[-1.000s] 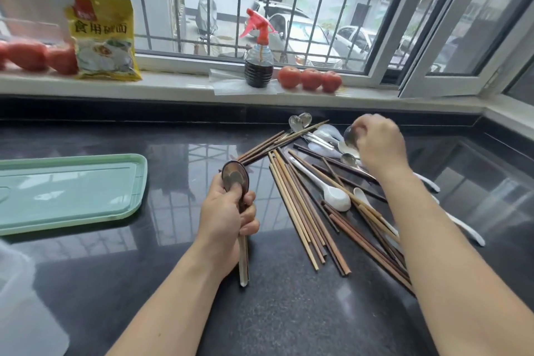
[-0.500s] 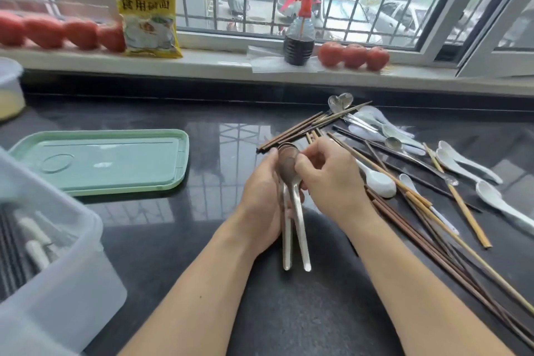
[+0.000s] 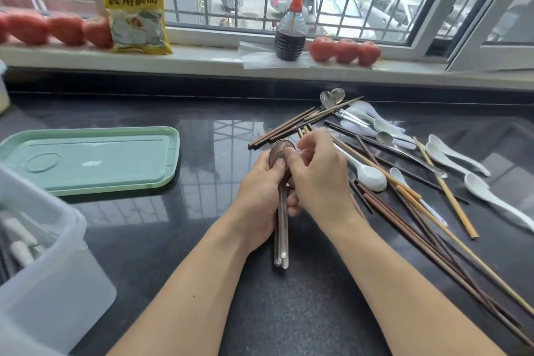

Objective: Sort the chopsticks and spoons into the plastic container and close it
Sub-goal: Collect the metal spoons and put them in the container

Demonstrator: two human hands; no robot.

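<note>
Where the glossy black stone counter (image 3: 150, 240) runs under a barred window, a white sill (image 3: 202, 59) is seen carrying rows of red tomatoes (image 3: 345, 50), a yellow food packet (image 3: 135, 9) and a clear spray bottle with a red trigger and dark liquid (image 3: 289, 23). Parked cars are visible beyond the bars.

At the lower left, a translucent white plastic container (image 3: 49, 283) is partly cut off by the frame edge; pale handles are dimly seen inside it, too blurred to be identified. Its flat mint-green rectangular lid (image 3: 86, 160) lies on the counter just beyond it, off the container.

At the centre, a bundle of long-handled metal spoons (image 3: 281, 228) is gripped in the left hand (image 3: 260, 199), whose fingers are curled round the handles, with the bowls pointing away and the handle ends towards the person. The right hand (image 3: 320, 179) is closed against the same bundle, its thumb pressed on the top bowl.

To the right, a loose heap of brown and pale wooden chopsticks (image 3: 410, 220) is spread across the counter, mixed with white ceramic soup spoons (image 3: 491, 196) and a heart-shaped metal spoon (image 3: 332, 97) at the far end. Bare counter is left between the lid and the hands, and in front of the forearms down to the lower frame edge.
</note>
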